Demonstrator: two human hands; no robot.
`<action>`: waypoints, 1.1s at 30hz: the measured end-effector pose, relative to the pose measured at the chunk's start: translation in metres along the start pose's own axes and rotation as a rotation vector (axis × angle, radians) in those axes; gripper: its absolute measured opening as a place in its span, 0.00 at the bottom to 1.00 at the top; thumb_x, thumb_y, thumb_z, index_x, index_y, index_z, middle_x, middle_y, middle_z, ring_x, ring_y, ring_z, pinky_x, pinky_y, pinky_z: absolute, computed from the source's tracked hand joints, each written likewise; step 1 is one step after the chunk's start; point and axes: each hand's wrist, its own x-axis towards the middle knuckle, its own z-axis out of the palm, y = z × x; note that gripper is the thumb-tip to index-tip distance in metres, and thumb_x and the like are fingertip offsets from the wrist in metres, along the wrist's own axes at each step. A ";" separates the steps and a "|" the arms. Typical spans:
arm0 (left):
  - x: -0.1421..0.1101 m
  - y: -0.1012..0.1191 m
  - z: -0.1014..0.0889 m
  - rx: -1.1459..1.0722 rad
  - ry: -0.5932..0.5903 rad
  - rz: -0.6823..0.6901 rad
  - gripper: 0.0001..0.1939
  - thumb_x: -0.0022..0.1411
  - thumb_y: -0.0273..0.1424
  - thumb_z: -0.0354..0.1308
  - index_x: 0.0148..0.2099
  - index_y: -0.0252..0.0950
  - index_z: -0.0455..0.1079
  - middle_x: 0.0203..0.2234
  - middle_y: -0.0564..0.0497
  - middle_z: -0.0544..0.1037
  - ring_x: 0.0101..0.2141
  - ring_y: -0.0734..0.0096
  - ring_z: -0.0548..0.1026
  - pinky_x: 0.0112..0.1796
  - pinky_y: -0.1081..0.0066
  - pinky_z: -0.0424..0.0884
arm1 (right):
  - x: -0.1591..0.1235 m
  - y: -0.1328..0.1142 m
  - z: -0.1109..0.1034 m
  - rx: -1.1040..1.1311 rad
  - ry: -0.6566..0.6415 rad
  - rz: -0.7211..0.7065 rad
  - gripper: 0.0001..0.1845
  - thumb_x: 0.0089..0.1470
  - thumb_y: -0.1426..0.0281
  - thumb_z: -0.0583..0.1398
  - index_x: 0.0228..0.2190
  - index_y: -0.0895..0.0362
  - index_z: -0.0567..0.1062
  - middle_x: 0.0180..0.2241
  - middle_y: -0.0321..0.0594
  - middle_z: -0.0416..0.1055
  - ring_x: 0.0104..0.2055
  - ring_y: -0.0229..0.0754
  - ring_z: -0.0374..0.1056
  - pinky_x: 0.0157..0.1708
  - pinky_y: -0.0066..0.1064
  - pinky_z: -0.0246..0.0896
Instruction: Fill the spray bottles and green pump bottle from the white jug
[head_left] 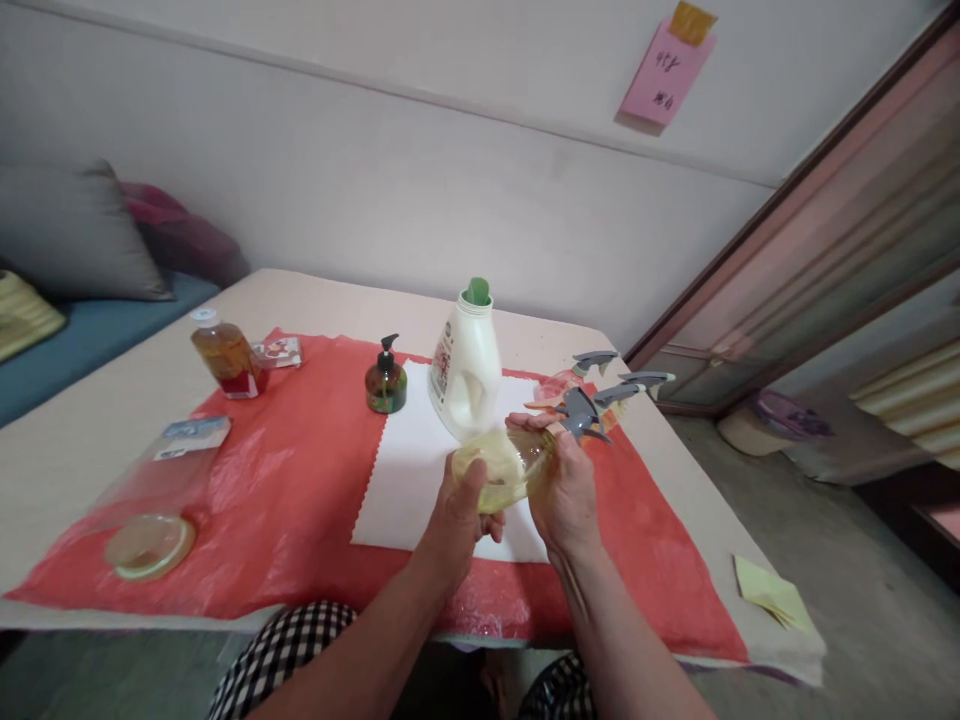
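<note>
Both my hands are closed on the jar [502, 470], a see-through yellowish one that I have lying on its side in the air, over the near part of the white sheet [409, 490]. My left hand [465, 495] grips its left end, thumb across the side; my right hand [566, 485] wraps the right end. From this view I can't tell whether the jar touches the jug [476, 365] just beyond it.

The jug stands upright on the sheet, a green piece [478, 291] in its mouth. Left of it, the pump bottle [386, 385] stands upright at the sheet's left edge. Right of the jug I have several grey pieces [581, 408] with pale ends, some above orange and pink items I can't make out.

The sheet lies on a red cover [292, 480] spread over the table [330, 292]. On the far left I see the amber bottle [226, 355], white-capped, with a small packet [279, 352] beside it. Nearer on the left are a clear bag [176, 460] with a blue and white label and a round pale dish [150, 546]. At the near right corner of the table lie yellow notes [772, 592].
</note>
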 end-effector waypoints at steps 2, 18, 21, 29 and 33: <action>-0.002 0.000 0.001 0.040 0.017 0.071 0.33 0.57 0.56 0.62 0.54 0.38 0.61 0.35 0.54 0.73 0.24 0.78 0.71 0.22 0.76 0.68 | 0.000 -0.003 0.001 0.034 0.005 0.012 0.12 0.58 0.55 0.61 0.34 0.50 0.79 0.42 0.37 0.79 0.47 0.46 0.72 0.53 0.42 0.63; -0.005 -0.003 0.008 -0.127 0.003 0.023 0.30 0.60 0.56 0.59 0.51 0.37 0.62 0.33 0.53 0.74 0.23 0.78 0.70 0.23 0.76 0.67 | -0.003 -0.013 0.000 0.115 -0.034 0.016 0.15 0.52 0.55 0.67 0.37 0.51 0.77 0.44 0.40 0.79 0.47 0.47 0.74 0.57 0.46 0.63; -0.008 -0.005 0.006 -0.035 0.018 0.096 0.29 0.62 0.54 0.58 0.54 0.37 0.59 0.37 0.51 0.74 0.26 0.76 0.71 0.25 0.74 0.69 | -0.005 -0.012 0.007 0.113 0.018 0.031 0.15 0.52 0.55 0.68 0.36 0.51 0.77 0.42 0.39 0.80 0.46 0.46 0.75 0.56 0.46 0.63; -0.012 -0.033 0.000 0.334 0.047 0.560 0.43 0.58 0.42 0.68 0.63 0.47 0.42 0.60 0.42 0.66 0.56 0.58 0.72 0.54 0.57 0.71 | -0.011 -0.023 0.020 0.227 0.048 0.108 0.12 0.52 0.57 0.66 0.32 0.52 0.75 0.40 0.38 0.80 0.45 0.46 0.76 0.49 0.41 0.68; -0.012 -0.041 0.004 0.453 -0.044 0.661 0.43 0.61 0.39 0.66 0.65 0.46 0.39 0.62 0.39 0.63 0.57 0.56 0.71 0.55 0.56 0.71 | -0.009 -0.026 0.013 0.277 0.161 0.114 0.11 0.52 0.59 0.65 0.30 0.52 0.73 0.29 0.35 0.77 0.36 0.44 0.76 0.40 0.37 0.71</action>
